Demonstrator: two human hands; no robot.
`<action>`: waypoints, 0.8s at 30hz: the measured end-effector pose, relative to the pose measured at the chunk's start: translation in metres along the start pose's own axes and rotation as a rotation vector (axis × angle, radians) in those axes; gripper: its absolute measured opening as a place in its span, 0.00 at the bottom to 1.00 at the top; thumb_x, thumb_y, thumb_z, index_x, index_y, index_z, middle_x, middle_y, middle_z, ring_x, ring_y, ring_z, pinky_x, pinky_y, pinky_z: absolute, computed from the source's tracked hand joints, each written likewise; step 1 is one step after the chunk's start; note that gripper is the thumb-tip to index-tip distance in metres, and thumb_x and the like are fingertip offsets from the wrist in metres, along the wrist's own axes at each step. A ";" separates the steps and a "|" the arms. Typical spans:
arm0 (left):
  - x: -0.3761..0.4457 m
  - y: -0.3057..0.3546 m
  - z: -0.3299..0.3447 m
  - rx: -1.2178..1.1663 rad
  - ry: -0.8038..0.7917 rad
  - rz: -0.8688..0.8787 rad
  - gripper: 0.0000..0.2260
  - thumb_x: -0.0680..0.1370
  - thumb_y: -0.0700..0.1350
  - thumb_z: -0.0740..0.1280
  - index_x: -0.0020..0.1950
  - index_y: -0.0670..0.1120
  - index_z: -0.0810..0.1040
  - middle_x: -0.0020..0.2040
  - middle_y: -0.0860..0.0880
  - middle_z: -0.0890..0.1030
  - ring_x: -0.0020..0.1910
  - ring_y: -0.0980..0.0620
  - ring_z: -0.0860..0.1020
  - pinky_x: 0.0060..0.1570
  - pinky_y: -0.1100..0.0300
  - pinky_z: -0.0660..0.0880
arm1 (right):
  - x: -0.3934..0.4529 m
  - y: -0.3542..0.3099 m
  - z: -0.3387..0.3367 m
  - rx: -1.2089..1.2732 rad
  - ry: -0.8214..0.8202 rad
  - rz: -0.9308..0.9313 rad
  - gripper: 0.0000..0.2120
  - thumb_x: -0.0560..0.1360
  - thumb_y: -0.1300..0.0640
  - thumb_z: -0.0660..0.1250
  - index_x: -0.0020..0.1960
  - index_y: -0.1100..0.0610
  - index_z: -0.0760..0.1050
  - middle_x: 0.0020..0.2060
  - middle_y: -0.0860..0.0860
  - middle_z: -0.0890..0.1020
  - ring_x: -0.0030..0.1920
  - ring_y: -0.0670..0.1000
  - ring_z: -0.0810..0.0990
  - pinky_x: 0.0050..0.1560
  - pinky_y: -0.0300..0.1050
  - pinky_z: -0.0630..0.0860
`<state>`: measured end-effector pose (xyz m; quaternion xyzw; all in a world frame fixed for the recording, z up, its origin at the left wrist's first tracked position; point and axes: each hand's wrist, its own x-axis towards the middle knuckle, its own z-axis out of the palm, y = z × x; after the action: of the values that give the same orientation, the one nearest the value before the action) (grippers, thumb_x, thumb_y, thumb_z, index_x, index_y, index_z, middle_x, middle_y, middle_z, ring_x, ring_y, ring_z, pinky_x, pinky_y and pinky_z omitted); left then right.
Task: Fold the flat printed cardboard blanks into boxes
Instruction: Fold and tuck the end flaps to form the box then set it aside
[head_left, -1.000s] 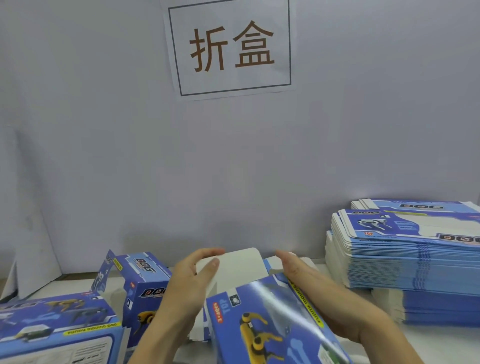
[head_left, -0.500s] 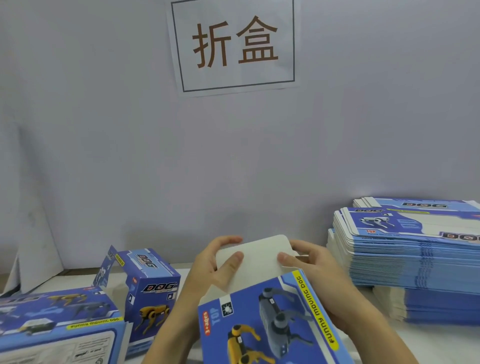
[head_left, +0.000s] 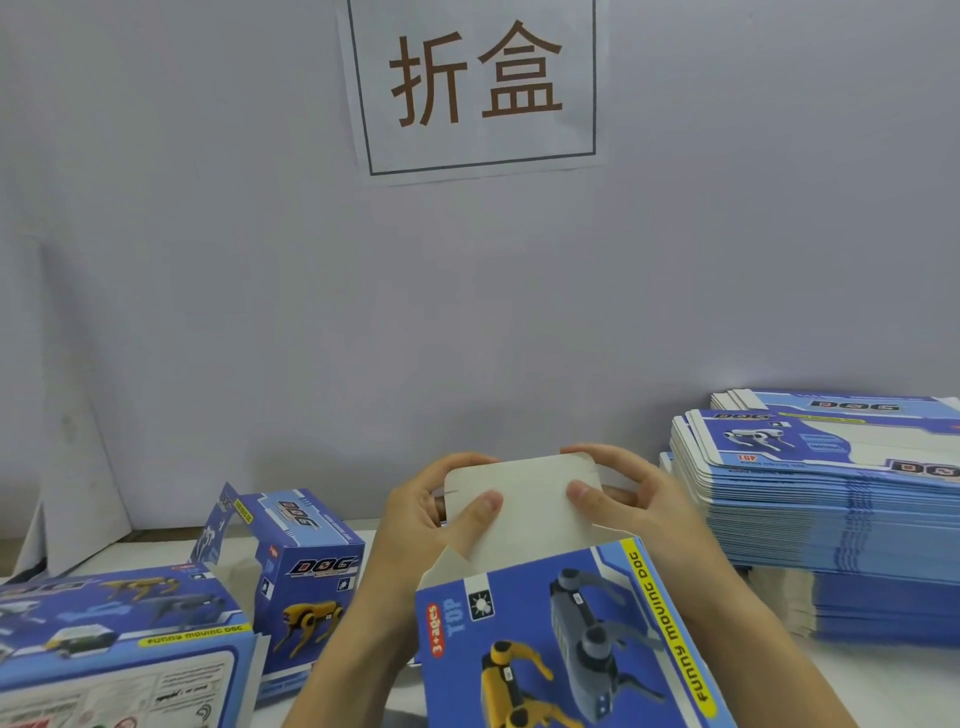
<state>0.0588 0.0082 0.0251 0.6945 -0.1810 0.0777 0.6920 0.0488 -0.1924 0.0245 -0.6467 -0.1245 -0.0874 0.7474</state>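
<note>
A blue printed box (head_left: 566, 639), showing a grey and a yellow robot dog, is held up at the near centre of the view, above the white table (head_left: 883, 686). Its plain white end flap (head_left: 524, 506) stands up from the far end of the box. The flap is pinched by both hands: the left hand (head_left: 415, 519) has its thumb laid on the near face of the flap and its fingers curled behind the left edge, and the right hand (head_left: 639, 504) grips the right edge the same way, thumb in front, fingers behind.

At the near left, a larger folded box (head_left: 114, 639) is seen lying flat on the table. Just beyond it, an upright folded box (head_left: 306, 587) marked DOG stands with its top flap (head_left: 221, 519) raised open.

On the right, a tall stack of flat blanks (head_left: 831, 499) rests on the table, with a second stack (head_left: 841, 402) partly seen behind it.

Farthest back, a pale wall (head_left: 208, 260) is covered by a paper sign (head_left: 475, 83) bearing two brown characters inside a dark frame.
</note>
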 end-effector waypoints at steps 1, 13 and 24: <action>-0.001 0.001 0.000 0.007 0.002 0.010 0.15 0.70 0.47 0.71 0.56 0.47 0.78 0.38 0.47 0.86 0.34 0.49 0.85 0.27 0.64 0.77 | -0.001 -0.001 0.001 0.021 0.005 0.000 0.11 0.78 0.65 0.68 0.57 0.54 0.80 0.42 0.61 0.87 0.36 0.57 0.85 0.33 0.45 0.82; -0.007 0.008 0.006 -0.050 0.030 -0.003 0.05 0.74 0.37 0.71 0.48 0.45 0.84 0.33 0.46 0.85 0.29 0.53 0.82 0.24 0.64 0.75 | 0.000 -0.005 0.008 0.084 0.146 0.073 0.11 0.74 0.75 0.68 0.39 0.62 0.81 0.26 0.53 0.81 0.22 0.46 0.77 0.23 0.34 0.72; -0.016 0.010 -0.032 -0.009 -0.647 -0.300 0.34 0.72 0.54 0.75 0.73 0.63 0.61 0.67 0.50 0.79 0.66 0.44 0.78 0.65 0.46 0.75 | -0.001 -0.017 -0.019 0.362 0.667 -0.160 0.12 0.79 0.62 0.68 0.63 0.57 0.77 0.43 0.55 0.84 0.32 0.46 0.82 0.33 0.39 0.80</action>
<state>0.0451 0.0423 0.0293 0.6988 -0.2871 -0.2496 0.6057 0.0445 -0.2139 0.0382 -0.4288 0.0619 -0.3277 0.8396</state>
